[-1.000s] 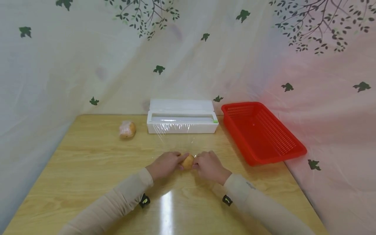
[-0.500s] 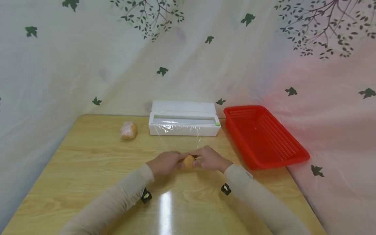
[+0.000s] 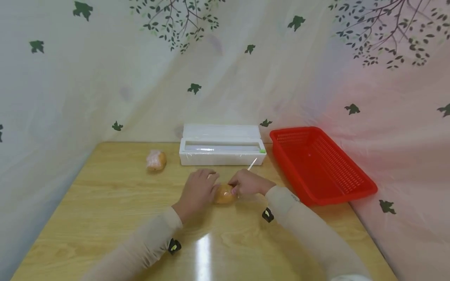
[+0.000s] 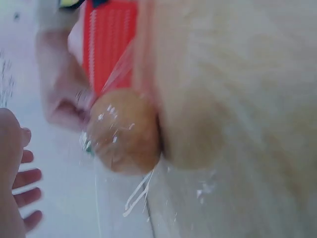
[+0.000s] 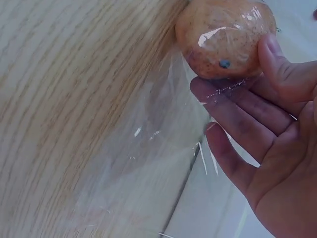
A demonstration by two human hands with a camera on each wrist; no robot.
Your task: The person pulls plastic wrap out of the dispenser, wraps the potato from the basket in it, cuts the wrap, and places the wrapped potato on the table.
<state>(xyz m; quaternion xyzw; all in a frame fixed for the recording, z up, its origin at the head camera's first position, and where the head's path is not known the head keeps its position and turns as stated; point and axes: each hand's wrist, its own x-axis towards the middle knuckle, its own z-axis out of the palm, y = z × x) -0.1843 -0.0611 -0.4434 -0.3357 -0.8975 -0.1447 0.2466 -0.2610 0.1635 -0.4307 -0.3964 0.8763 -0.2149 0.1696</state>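
A round tan-orange fruit (image 3: 224, 194) with clear cling film over it sits on the table between the hands. In the right wrist view the fruit (image 5: 225, 42) has brown speckles and one dark spot. My right hand (image 3: 250, 182) holds its right side, thumb against the skin and fingers underneath, with film (image 5: 148, 134) spread over the fingers. My left hand (image 3: 197, 193) is at the fruit's left; in the left wrist view its fingers (image 4: 27, 178) are spread and apart from the fruit (image 4: 126, 131). The film's far end cannot be made out.
Behind the hands stands a white cling film box (image 3: 223, 158), lid up, roll inside. A second, film-wrapped fruit (image 3: 156, 160) lies at the back left. At the right is a red plastic basket (image 3: 288, 171). A patterned cloth (image 3: 147, 97) hangs behind the wooden table (image 3: 105, 210).
My left hand has let go of the fruit, its fingers lifting and spreading. My right hand has shifted over the fruit's right side, and the film now covers the fruit.
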